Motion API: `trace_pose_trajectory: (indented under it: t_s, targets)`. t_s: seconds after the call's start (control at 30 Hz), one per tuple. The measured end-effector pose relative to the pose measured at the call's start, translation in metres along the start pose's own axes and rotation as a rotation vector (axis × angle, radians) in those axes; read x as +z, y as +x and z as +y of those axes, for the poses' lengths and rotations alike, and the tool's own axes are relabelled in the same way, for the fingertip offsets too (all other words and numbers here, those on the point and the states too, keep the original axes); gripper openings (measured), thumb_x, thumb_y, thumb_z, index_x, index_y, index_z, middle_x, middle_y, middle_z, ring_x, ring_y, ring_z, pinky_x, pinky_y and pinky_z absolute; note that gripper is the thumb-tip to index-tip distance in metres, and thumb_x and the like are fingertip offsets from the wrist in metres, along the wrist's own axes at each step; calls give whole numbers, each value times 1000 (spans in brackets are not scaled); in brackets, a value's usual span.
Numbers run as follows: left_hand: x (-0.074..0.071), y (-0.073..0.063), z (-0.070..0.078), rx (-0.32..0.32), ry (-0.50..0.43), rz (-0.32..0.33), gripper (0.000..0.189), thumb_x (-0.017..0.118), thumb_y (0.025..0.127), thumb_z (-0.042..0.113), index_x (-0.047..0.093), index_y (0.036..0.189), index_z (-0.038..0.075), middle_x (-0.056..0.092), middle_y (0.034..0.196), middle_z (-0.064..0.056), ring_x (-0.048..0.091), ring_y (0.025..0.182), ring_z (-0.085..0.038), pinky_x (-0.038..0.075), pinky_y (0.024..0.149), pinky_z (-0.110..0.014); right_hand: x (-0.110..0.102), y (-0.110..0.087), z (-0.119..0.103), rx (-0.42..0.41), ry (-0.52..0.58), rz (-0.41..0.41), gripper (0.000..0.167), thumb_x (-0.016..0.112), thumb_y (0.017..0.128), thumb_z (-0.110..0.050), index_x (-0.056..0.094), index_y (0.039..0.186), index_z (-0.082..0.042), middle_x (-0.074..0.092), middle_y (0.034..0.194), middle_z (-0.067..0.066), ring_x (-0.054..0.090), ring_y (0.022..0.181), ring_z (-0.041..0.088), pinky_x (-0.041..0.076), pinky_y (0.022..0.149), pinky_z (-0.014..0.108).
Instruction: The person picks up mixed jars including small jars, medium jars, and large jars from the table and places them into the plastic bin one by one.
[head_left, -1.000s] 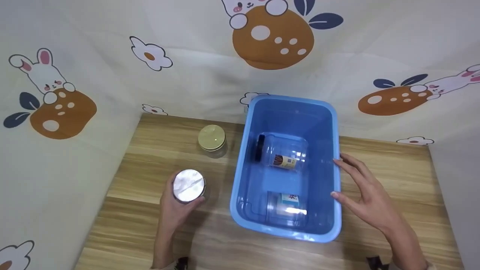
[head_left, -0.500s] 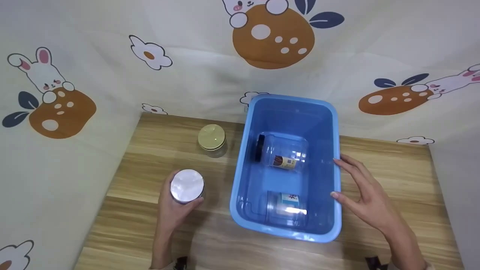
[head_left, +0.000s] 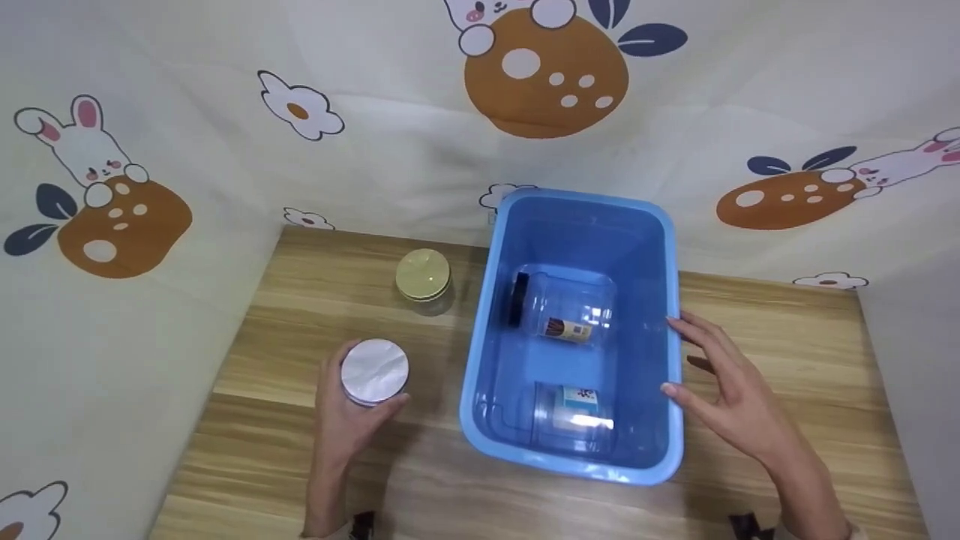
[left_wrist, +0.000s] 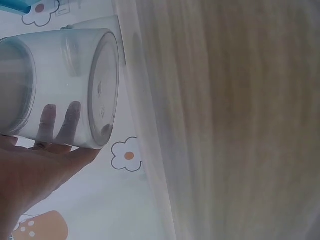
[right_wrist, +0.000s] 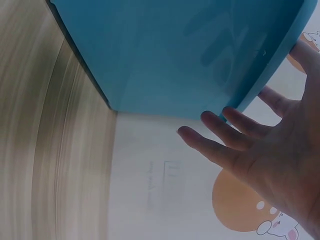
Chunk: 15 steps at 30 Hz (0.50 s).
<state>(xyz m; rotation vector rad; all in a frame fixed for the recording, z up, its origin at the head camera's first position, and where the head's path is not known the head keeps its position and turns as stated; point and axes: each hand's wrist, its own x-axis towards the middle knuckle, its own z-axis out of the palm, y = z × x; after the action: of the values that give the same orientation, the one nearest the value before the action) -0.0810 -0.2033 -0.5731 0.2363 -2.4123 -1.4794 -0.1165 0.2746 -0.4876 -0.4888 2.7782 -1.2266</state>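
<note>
**Four jars, one of them in hand**

The silver-topped jar (head_left: 375, 371) is in the grip of the left hand (head_left: 343, 420), fingers and thumb wrapped round its side, just off the wooden tabletop (head_left: 285, 337). From the head, its top hides most of its wall; the left wrist view cuts it off at the edge.

A second, the gold-topped jar (head_left: 424, 276), stands near it. Two more lie on their sides in the single blue bin (head_left: 574, 468): a black-lidded jar (head_left: 574, 300) and a blue-labelled jar (head_left: 574, 420), whose ends are hard to make out. Label print is too small to read.

The right hand (head_left: 739, 397) has its fingers spread at the bin's right rim; how firmly they touch cannot be told. Behind hangs a printed cloth (head_left: 375, 172).
</note>
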Motion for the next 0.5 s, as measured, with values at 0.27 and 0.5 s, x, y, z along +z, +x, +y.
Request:
trace_pose_trajectory:
  t_s: [0.27, 0.5]
  targets:
    - [-1, 1, 2, -22, -49, -8, 102, 100, 51, 15, 49, 140, 7, 55, 131, -9, 48, 114, -17, 39, 94, -35, 2, -1, 1, 9, 116, -23, 77, 73, 91, -17, 33, 155, -29, 34, 157, 4, 46, 132, 38, 51, 92, 55]
    - [-1, 3, 8, 1, -47, 5, 102, 99, 50, 11, 51, 140, 6, 59, 132, -12, 52, 114, -17, 39, 97, -33, 6, -3, 3, 2, 151, -24, 77, 72, 92, -12, 32, 156, -27, 39, 155, 5, 51, 128, 33, 51, 95, 30]
